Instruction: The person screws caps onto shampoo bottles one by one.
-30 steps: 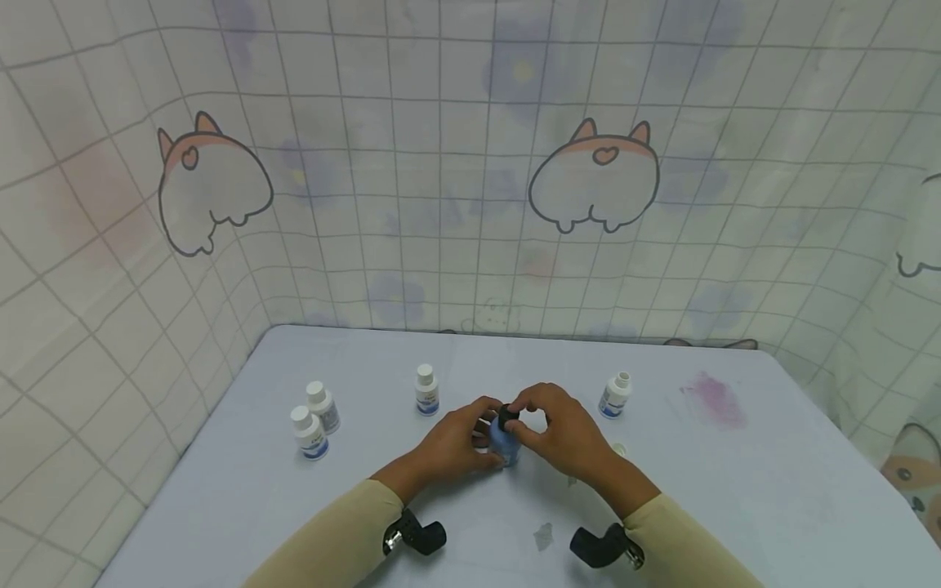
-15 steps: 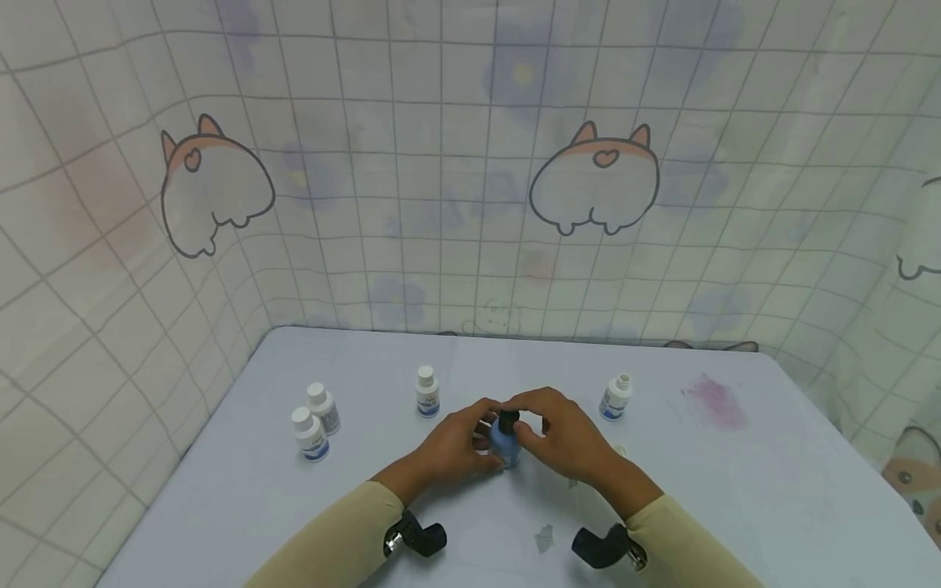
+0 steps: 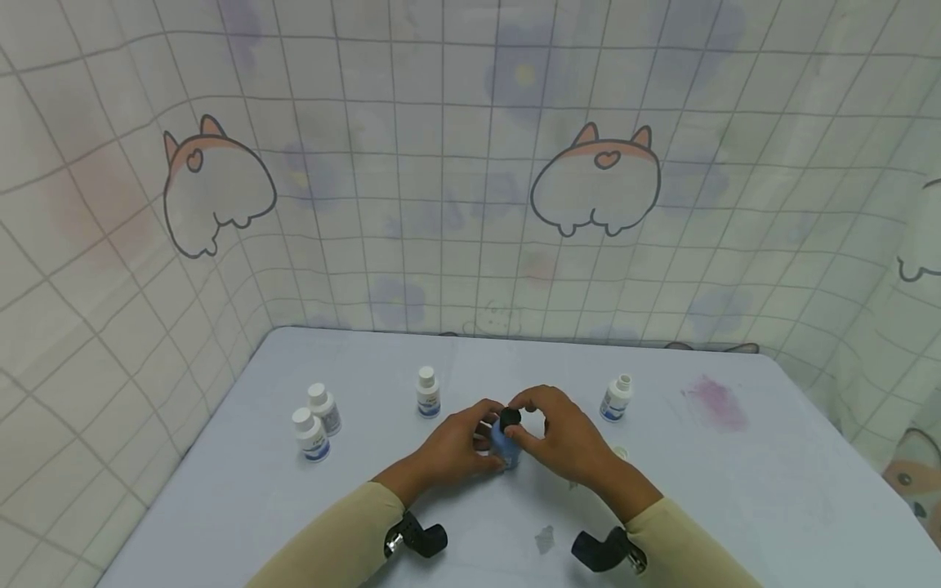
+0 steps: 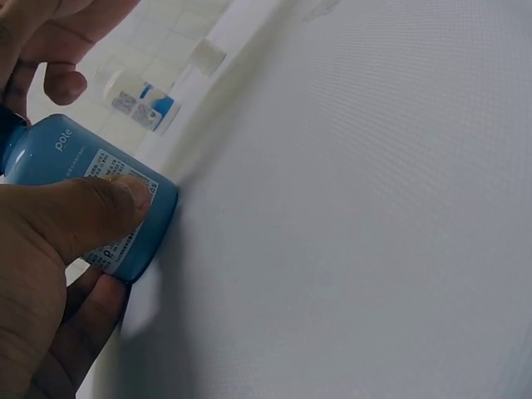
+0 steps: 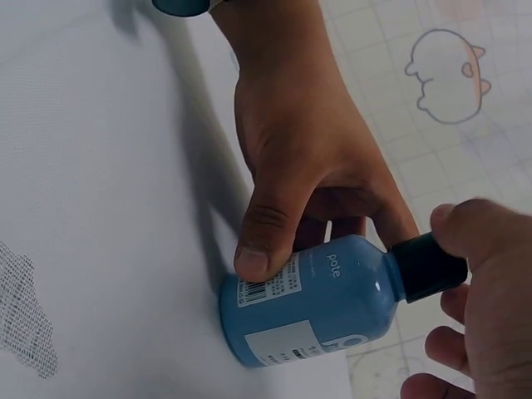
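Observation:
A blue bottle point(image 5: 332, 291) with a black cap point(image 3: 510, 419) stands upright on the white table, in the middle of the head view. My left hand point(image 3: 457, 445) grips its body, with the thumb across the printed label in the left wrist view. From the other side, my right hand point(image 3: 564, 431) pinches the black cap between thumb and index finger. Its other fingers are loosely curled below the cap in the right wrist view. The cap sits on the bottle's neck.
Two white capped bottles point(image 3: 310, 434) stand at the left, and a third capped bottle point(image 3: 428, 394) stands behind my left hand. A white bottle without a cap point(image 3: 616, 398) stands back right. A small white cap point(image 3: 621, 452) lies partly hidden by my right wrist.
My right fingers have moved over the black cap and back to its near side, showing more of its top. The left hand keeps its grip on the bottle, which has barely moved.

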A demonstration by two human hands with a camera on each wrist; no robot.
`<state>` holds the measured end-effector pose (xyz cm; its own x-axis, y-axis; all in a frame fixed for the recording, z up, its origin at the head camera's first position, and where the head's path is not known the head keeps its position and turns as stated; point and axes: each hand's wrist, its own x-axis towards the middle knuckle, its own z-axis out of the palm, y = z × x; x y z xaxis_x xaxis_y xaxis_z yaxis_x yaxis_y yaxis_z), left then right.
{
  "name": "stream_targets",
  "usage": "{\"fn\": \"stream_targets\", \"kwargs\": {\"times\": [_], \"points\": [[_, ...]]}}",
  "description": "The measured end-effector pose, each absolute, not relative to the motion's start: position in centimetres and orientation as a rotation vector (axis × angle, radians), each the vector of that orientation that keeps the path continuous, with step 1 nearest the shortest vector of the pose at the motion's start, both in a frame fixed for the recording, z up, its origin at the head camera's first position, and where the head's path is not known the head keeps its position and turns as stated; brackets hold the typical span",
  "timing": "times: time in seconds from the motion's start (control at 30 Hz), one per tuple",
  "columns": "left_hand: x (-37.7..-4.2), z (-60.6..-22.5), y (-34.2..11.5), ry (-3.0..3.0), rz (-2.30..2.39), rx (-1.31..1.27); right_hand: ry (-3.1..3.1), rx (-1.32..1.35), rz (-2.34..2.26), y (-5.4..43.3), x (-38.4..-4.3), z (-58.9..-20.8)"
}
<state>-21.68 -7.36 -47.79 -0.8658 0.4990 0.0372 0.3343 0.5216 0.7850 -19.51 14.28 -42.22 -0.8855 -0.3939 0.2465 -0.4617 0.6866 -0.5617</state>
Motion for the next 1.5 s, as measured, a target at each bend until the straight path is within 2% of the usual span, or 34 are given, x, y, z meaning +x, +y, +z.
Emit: {"fn": "stream_targets", "kwargs": {"times": [0.23,0.73,1.1,1.5], "points": [[-21.60,-47.78,-7.39,2.568,1.262,0.716,-2.729,0.845,0.953,14.61,-19.57,-42.22],[-21.69,-47.54,-7.21,2.552,1.279,0.686,-2.787,0.659,0.961,14.17,-19.86,-42.50],[-21.58,-47.62,-7.32,2.569,1.263,0.709,-2.782,0.799,0.953,14.56,-19.82,-42.21],[-21.85,-47.95,-7.27,2.553,1.291,0.714,-2.881,0.591,0.971,13.95,-20.08,-42.02]]}}
